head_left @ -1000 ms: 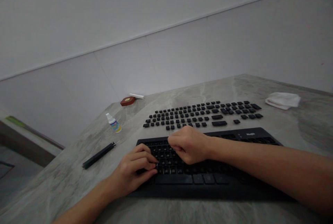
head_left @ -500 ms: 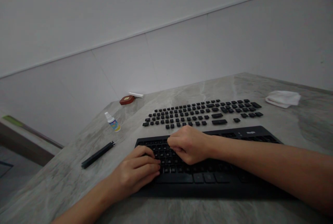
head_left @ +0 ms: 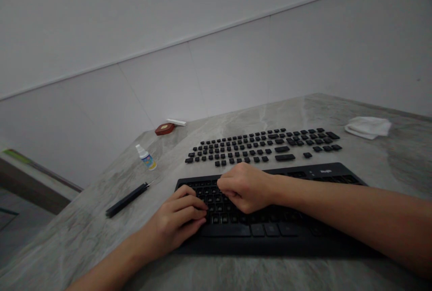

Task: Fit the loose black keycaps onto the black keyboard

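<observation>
Grey-veined tabletop (head_left: 216,275); rectangular black keyboard (head_left: 249,246); right hand (head_left: 245,187) fisted; left hand (head_left: 180,216) curled, hold unclear

Indoor room, home or small office; can't tell which. Marble-patterned tabletop (head_left: 77,237), far edge up against a plain pale wall (head_left: 236,72) with thin panel seams and a slim trim strip (head_left: 189,41). Desk-type gear on it: computer keyboard (head_left: 226,231) near, loose keycaps (head_left: 285,157) in rows beyond. Small spray bottle (head_left: 147,159) left, folded white cloth (head_left: 367,128) far right, reddish-brown box (head_left: 164,129) far left. Dim, greyish light.
</observation>
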`<state>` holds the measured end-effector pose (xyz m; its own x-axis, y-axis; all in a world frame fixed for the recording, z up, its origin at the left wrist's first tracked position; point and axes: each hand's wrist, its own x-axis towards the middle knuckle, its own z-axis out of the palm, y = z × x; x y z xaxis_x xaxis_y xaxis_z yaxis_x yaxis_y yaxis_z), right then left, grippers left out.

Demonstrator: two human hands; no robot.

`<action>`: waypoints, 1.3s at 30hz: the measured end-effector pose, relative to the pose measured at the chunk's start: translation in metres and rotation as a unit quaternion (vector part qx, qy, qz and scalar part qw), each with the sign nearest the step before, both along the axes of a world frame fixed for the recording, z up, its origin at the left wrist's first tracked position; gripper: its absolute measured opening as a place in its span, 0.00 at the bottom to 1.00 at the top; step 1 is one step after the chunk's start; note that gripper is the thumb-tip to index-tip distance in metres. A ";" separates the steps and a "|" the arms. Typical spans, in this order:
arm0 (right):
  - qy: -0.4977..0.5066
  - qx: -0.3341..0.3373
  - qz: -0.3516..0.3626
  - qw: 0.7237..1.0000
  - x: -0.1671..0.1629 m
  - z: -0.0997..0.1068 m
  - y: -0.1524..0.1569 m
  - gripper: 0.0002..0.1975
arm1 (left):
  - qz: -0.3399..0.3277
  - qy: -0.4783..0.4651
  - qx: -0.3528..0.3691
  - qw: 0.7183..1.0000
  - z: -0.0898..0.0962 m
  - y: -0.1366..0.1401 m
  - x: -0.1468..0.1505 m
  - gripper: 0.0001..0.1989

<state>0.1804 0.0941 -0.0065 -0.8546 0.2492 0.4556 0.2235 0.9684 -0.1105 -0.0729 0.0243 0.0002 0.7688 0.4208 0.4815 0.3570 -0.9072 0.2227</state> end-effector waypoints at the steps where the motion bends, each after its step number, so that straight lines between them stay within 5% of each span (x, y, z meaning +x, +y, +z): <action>1: 0.000 -0.001 0.001 1.000 0.000 0.000 0.000 0.06 | -0.002 -0.008 -0.006 1.000 -0.001 0.001 0.000 0.04; 39: -0.012 -0.011 0.005 1.000 -0.001 0.003 -0.002 0.07 | 0.010 -0.016 -0.035 0.999 0.001 -0.004 0.004 0.07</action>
